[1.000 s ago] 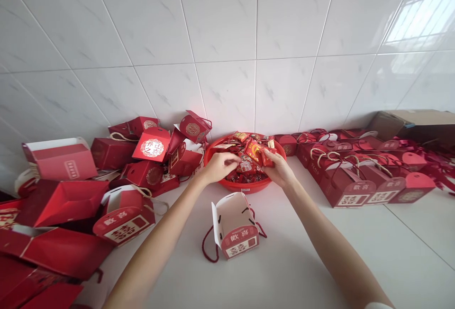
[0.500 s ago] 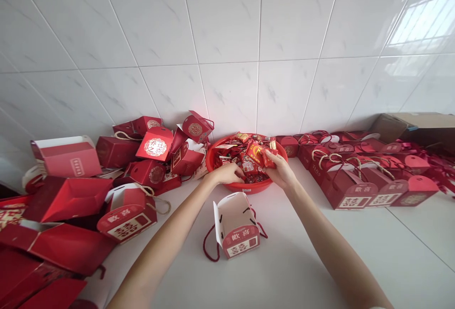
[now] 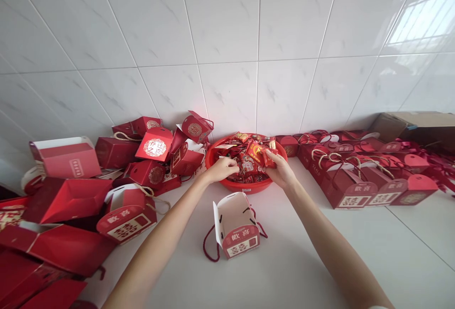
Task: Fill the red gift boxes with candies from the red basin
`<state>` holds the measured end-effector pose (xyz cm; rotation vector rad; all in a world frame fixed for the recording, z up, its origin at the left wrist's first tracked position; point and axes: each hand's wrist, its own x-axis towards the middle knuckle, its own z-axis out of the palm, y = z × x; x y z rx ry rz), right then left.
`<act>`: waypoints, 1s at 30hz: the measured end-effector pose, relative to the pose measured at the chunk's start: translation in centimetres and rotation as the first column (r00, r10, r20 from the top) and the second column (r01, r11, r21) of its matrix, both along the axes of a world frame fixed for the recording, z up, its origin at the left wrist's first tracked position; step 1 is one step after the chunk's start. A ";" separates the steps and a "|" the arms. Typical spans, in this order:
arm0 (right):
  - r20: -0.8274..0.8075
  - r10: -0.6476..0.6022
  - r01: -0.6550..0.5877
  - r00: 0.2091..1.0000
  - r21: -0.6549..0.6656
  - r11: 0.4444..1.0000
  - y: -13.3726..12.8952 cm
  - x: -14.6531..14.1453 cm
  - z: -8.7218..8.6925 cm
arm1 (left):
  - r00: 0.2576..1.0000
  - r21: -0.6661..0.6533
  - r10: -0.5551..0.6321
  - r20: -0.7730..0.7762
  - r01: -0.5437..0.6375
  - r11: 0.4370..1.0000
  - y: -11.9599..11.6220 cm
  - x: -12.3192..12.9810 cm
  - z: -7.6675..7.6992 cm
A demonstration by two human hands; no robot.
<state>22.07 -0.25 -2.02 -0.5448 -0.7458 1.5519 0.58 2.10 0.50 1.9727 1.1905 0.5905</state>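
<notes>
A red basin (image 3: 245, 187) full of red-wrapped sweets (image 3: 249, 164) stands against the tiled wall. Over its left side is my left hand (image 3: 223, 169), fingers pinched together; what they hold, if anything, is too small to name. My right hand (image 3: 280, 169), at the basin's right side, is closed on red sweet packets (image 3: 270, 158). In front of the basin an open red gift box (image 3: 239, 233) with a white inside sits on the white surface, its dark red cord handles lying out to the sides. Neither hand touches this box.
Many red boxes (image 3: 128, 219) lie piled at the left, some open, some with rope handles. Rows of closed red boxes (image 3: 351, 186) stand at the right. Behind them are a cardboard box (image 3: 412, 122) and dark red ribbons (image 3: 442, 169) at the far right.
My left hand has moved slightly left and up among the sweets, its fingers now drawn together. My right hand has barely moved and keeps its packets.
</notes>
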 end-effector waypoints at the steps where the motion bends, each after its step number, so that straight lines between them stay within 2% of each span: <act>1: -0.004 -0.004 0.004 1.000 0.001 1.000 0.0 0.0 0.0 | 0.999 -0.003 0.013 0.045 -0.013 1.000 -0.1 -0.1 0.0; 6: 0.012 -0.010 0.010 1.000 -0.005 1.000 -0.3 -0.1 0.4 | 0.970 0.055 0.100 0.223 -0.115 0.992 -0.5 -0.6 0.0; 12: 0.110 -0.043 0.038 0.993 0.044 0.998 -0.8 -0.4 0.4 | 0.917 0.092 0.157 0.367 -0.204 0.975 -0.9 -0.6 -0.5; 18: 0.105 0.050 -0.058 0.993 0.074 0.996 -1.3 -0.5 0.9 | 0.859 0.106 0.202 0.470 -0.282 0.954 -2.3 -0.4 -0.3; 21: 0.116 0.118 -0.128 0.986 0.092 0.987 -2.2 -1.0 1.7 | 0.840 0.190 0.212 0.499 -0.345 0.919 -3.7 -0.5 0.4; 24: 0.204 0.106 -0.136 0.973 0.134 0.982 -3.4 -1.7 2.8 | 0.835 0.272 0.179 0.520 -0.361 0.892 -5.3 -0.6 1.1; 27: 0.263 0.053 -0.100 0.963 0.170 0.980 -4.6 -2.3 4.2 | 0.817 0.267 0.145 0.558 -0.342 0.901 -6.7 -0.5 1.8; 30: 0.287 0.033 -0.099 0.957 0.219 0.971 -5.2 -2.3 5.4 | 0.785 0.196 0.125 0.607 -0.300 0.933 -7.7 -0.7 2.6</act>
